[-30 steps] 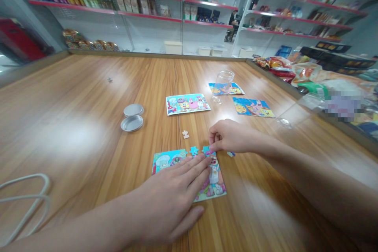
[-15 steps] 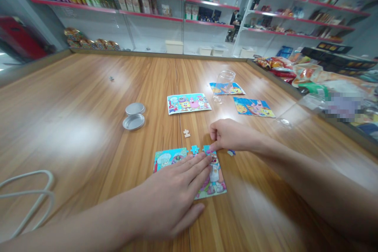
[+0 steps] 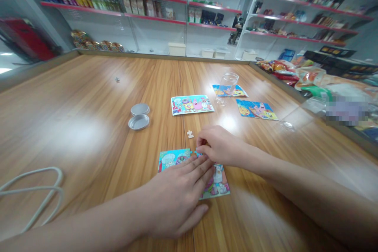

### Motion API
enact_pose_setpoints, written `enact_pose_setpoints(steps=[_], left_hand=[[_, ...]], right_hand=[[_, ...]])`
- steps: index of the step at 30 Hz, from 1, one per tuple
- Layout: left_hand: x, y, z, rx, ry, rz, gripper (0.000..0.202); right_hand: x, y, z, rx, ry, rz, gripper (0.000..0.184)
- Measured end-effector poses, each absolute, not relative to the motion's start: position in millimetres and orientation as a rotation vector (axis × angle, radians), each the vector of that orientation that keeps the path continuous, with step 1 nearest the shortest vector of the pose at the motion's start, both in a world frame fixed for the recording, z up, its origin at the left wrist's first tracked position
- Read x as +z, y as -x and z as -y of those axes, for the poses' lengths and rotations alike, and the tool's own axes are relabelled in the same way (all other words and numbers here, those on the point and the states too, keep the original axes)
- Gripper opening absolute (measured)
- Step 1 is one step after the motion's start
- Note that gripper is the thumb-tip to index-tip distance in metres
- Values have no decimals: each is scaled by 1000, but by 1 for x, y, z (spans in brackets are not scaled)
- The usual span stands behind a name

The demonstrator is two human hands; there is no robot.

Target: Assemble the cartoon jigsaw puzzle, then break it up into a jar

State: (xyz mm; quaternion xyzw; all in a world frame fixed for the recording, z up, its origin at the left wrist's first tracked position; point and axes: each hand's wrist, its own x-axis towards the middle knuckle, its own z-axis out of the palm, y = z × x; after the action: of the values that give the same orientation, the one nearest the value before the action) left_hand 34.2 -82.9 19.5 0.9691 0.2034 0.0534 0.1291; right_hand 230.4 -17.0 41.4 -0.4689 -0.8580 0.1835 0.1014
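A cartoon jigsaw puzzle (image 3: 168,158) lies on the wooden table in front of me, partly covered by my hands. My left hand (image 3: 177,191) rests flat across its middle, fingers stretched out. My right hand (image 3: 220,145) is at the puzzle's top edge, thumb and forefinger pinched on a small blue puzzle piece (image 3: 198,152), mostly hidden beneath them. A narrow gap shows between that piece and the left part of the puzzle. Just beyond, a loose puzzle piece (image 3: 190,134) lies pale side up. Farther back is a picture card (image 3: 192,105) with a similar cartoon scene.
Two round metal tins (image 3: 138,122) stand left of the card. At right lie a blue cartoon puzzle (image 3: 256,110) and another blue picture (image 3: 230,91) behind a clear cylinder (image 3: 228,82). A white cable (image 3: 44,189) loops at left; a tiny piece (image 3: 117,80) lies far back.
My right hand has moved left along the puzzle's top edge and now pinches the blue piece there. My left hand stays flat on the puzzle. The view has shifted slightly.
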Motion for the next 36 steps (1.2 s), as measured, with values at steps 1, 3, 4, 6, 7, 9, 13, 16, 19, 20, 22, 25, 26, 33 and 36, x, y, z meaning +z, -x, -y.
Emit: enact_pose_setpoints(steps=[1,3,4,6,7,9,13,16,19,20,22,25,26,33,36], left_hand=[[20,-34,83,154,-2818,-591,65],[20,-35,83,151,-2821,-589,66],[20,-35,83,150,-2822,-585,66],[20,-35,83,150,-2823,-579,67],[20,-35,83,147,-2823,-578,67],[20,-35,82,146,-2821,-577,68],[20,-35,82,166,-2823,-568,68],[20,-34,81,202,-2818,-560,68],[21,-35,81,224,-2816,-558,69],[21,-35,81,227,-2820,-559,69],[21,-35,81,233,-2833,-562,67],[21,-35,82,214,-2847,-564,62],[22,-35,82,202,-2848,-567,62],[21,-36,78,383,-2853,-494,59],[23,-30,65,767,-2775,-583,28]], right_hand=[[41,-230,16,601,1409,2507,9],[43,-230,15,733,1447,2442,8],[43,-230,14,785,1456,2410,7],[44,-230,13,844,1447,2367,7],[44,-230,13,858,1431,2354,8],[44,-230,12,880,1395,2344,10],[42,-232,12,847,1352,2426,11],[39,-236,12,681,1314,2463,4],[36,-239,10,677,1316,2452,3],[35,-239,8,730,1316,2440,5],[34,-238,4,816,1299,2401,9],[34,-231,-6,719,1277,2363,23],[34,-228,-10,654,1259,2378,26],[34,-219,-20,644,1309,2465,9],[37,-223,-17,725,1311,2344,12]])
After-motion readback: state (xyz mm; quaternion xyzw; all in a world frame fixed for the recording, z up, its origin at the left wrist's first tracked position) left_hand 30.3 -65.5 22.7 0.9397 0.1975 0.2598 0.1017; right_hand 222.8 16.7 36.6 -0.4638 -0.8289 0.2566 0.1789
